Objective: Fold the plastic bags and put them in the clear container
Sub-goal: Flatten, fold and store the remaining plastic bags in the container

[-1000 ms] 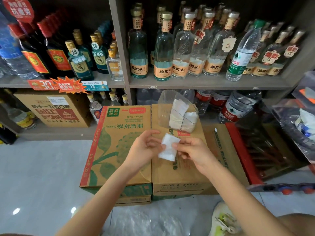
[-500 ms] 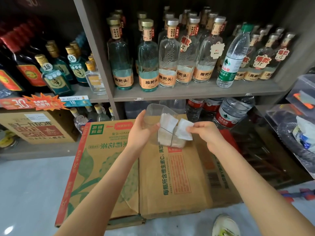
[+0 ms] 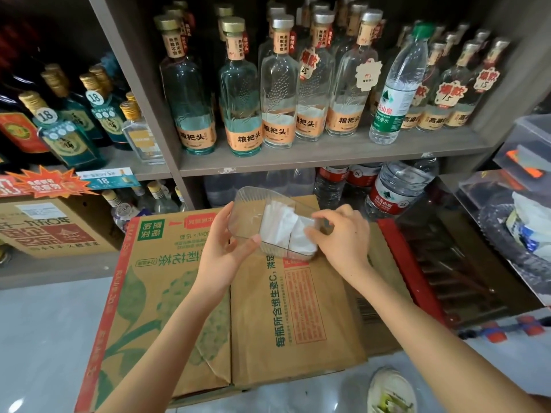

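lighting: soft, even overhead indoor light, moderately bright; shadows faint. the top left bay of the grey wooden shelf unit (image 3: 140, 84) is dim, its dark bottles (image 3: 15, 114) hard to read. small highlights on the clear glass bottles with orange labels (image 3: 277, 84). focus: clear ribbed plastic container (image 3: 249, 211) at centre sharp; white folded plastic bags (image 3: 280, 226) inside near blown out. distortion: shelf uprights lean outward; right edge, stacked clear plastic boxes (image 3: 524, 144), smeared.

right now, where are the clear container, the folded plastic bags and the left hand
clear container (image 3: 249, 208), head view, on its bare see-through left part
folded plastic bags (image 3: 281, 226), head view, on the white stack inside the container
left hand (image 3: 222, 251), head view, on the middle of the hand below the thumb
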The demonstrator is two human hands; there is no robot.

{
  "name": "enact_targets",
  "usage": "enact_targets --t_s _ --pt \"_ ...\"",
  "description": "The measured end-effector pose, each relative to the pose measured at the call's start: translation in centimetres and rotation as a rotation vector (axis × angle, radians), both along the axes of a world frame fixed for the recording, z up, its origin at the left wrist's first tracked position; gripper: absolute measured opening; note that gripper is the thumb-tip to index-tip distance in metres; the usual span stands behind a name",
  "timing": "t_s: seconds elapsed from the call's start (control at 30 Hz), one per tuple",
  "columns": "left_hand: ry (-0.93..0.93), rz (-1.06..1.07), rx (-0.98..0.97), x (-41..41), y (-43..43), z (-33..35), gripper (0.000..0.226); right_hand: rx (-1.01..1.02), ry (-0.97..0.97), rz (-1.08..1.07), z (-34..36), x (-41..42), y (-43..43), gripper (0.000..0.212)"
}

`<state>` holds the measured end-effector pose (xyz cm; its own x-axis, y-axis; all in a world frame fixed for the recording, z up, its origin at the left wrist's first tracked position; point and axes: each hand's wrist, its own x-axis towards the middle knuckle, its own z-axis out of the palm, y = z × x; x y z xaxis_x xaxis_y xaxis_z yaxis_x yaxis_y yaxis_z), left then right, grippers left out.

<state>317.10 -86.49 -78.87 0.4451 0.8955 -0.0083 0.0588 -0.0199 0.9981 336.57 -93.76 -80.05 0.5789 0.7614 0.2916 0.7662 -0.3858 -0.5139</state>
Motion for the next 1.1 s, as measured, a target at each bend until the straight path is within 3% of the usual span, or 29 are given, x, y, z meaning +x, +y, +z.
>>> enact_targets --t_s 0.17,0.4,0.73,0.9,1.1 --pt "-0.005 -0.008 0.000 0.0 0.0 0.0 0.070 0.113 -0.006 0.156 -0.1 0.7 -1.5 0.031" --pt "0.008 -0.007 0.046 -0.3 -0.2 -0.3 0.080 -0.307 -0.110 0.074 1.1 0.3 -0.3 0.047" --pt "0.018 -0.012 0.084 -0.6 -0.7 -0.7 0.076 -0.512 -0.084 0.044 0.5 -0.8 1.6 0.049" --pt "0.034 -0.003 0.081 -0.5 -0.8 -0.5 0.072 -0.500 -0.055 0.072 1.0 -0.5 1.5 0.050" --pt "0.094 0.010 0.044 0.4 -0.3 0.0 0.073 -0.285 0.151 0.067 1.7 0.2 -1.0 0.046"
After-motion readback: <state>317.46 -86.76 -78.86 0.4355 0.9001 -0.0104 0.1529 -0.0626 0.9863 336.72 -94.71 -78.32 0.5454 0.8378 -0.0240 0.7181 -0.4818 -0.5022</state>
